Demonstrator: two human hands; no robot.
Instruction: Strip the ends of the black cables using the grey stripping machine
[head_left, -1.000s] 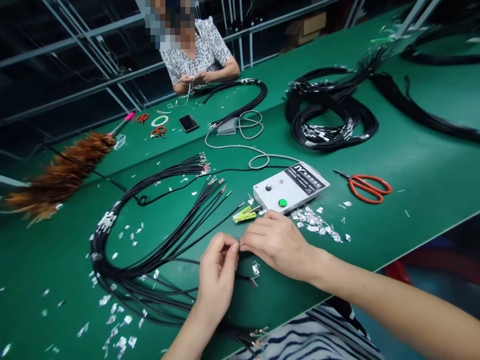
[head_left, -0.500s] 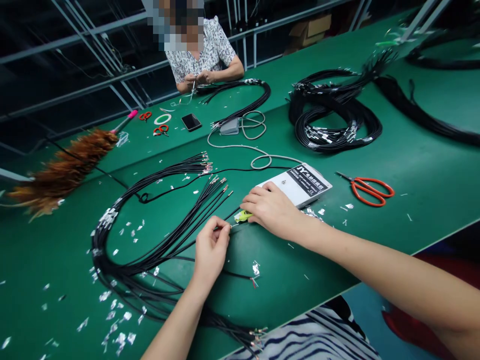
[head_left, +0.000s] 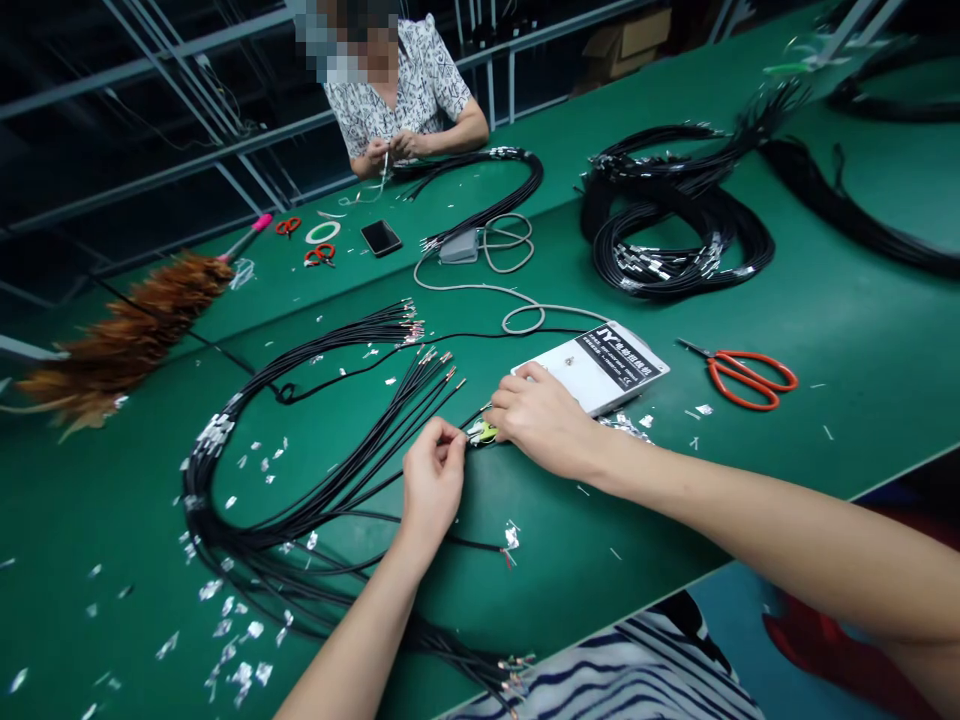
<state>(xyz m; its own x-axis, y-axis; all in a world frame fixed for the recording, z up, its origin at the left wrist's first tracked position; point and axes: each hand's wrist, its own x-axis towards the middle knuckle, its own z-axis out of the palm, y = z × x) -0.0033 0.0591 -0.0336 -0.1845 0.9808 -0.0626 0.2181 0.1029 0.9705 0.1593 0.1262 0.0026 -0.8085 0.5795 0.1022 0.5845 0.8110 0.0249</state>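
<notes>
My left hand (head_left: pixel 433 478) is closed in a pinch on the end of a black cable, most of which is hidden by the fingers and wrist. Right in front of those fingertips is a small yellow-green clip (head_left: pixel 484 432), gripped by my right hand (head_left: pixel 546 422). Behind the right hand lies a white box (head_left: pixel 559 372) with a black printed label. To the left, a curved bundle of black cables (head_left: pixel 206 475) spreads over the green table (head_left: pixel 555 560), several ends bare and coppery. One cable end with red and white wires (head_left: pixel 507 555) lies below my hands.
Orange-handled scissors (head_left: pixel 750 380) lie right of the box. Coiled black cables (head_left: pixel 679 250) sit farther back. A phone (head_left: pixel 381 238), a feather duster (head_left: pixel 142 325) and a grey pedal-like unit (head_left: pixel 459 247) are across the table, where a co-worker (head_left: pixel 420 95) handles cable. Foil scraps (head_left: pixel 241 680) litter the left.
My left hand has moved slightly up and right, bringing the pinched cable end up to the clip. My right hand stays almost in place. The view has shifted a little.
</notes>
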